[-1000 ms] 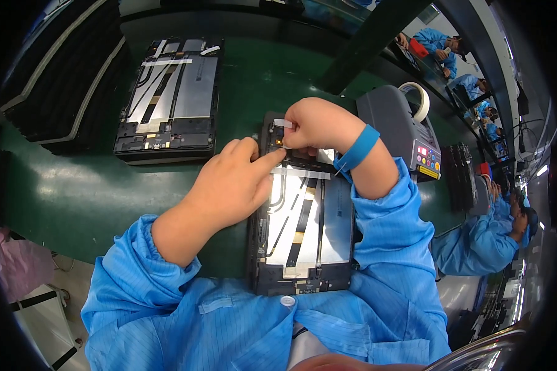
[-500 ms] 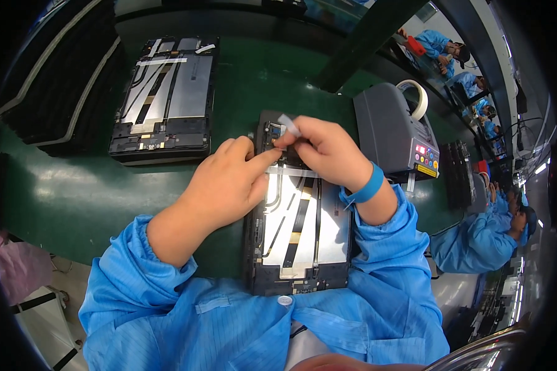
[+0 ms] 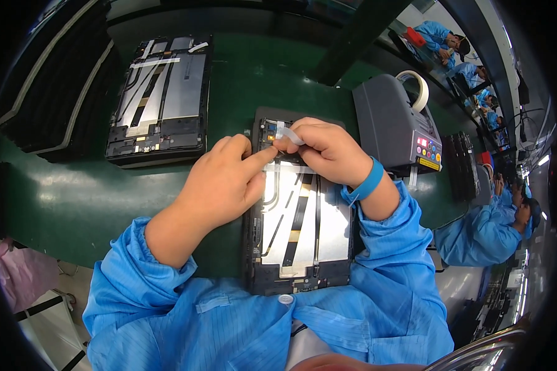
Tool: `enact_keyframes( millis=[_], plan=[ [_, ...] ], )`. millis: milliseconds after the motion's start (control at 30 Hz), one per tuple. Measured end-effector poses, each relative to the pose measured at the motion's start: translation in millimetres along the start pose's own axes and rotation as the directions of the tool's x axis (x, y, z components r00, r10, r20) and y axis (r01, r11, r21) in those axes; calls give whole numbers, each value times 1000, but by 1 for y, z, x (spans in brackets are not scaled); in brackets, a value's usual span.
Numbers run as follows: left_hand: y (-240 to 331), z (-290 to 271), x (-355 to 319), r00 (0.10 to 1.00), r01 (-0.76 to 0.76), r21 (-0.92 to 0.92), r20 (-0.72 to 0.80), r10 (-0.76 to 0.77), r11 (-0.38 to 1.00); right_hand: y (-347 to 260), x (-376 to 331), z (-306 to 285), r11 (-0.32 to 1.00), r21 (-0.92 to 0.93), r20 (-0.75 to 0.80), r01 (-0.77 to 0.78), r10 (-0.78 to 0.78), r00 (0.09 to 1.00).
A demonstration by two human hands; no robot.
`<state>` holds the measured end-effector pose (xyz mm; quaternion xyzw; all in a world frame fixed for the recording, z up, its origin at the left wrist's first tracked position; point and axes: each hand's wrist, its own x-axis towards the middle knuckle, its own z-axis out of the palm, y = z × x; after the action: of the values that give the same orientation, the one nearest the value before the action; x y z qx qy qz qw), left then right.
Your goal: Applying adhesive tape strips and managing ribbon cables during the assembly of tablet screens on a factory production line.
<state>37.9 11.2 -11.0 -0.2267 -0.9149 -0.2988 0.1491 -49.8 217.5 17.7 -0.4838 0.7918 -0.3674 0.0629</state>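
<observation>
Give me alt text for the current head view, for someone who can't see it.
A person's right hand pinches a whitish strip over the far end of an opened flat device, with the left hand pointing close by. A similar opened device lies farther left on the green table; a gray machine stands to the right.

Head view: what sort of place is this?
Probably an electronics assembly or repair line: an opened flat device on a green bench, a grey tape dispenser, and blue-clad co-workers nearby.
</observation>
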Motion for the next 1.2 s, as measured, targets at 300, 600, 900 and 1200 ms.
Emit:
enact_keyframes(
  millis=[300,600,900,1200],
  plan=[
    [-2,1,1,1000,-4,23,-2,4,1000,-20,-4,2,987,-135,3,-91,92,996],
    [8,-3,-3,993,-70,43,-94,74,997,-35,-21,18,947,-319,-37,-34,23,999],
    [4,-7,12,994,-106,117,-22,109,988,-13,-26,15,987,101,-240,-124,145,960],
    [12,-2,11,960,-274,62,-48,277,960,-53,-59,15,962,-269,-173,-53,6,985]
  ],
)
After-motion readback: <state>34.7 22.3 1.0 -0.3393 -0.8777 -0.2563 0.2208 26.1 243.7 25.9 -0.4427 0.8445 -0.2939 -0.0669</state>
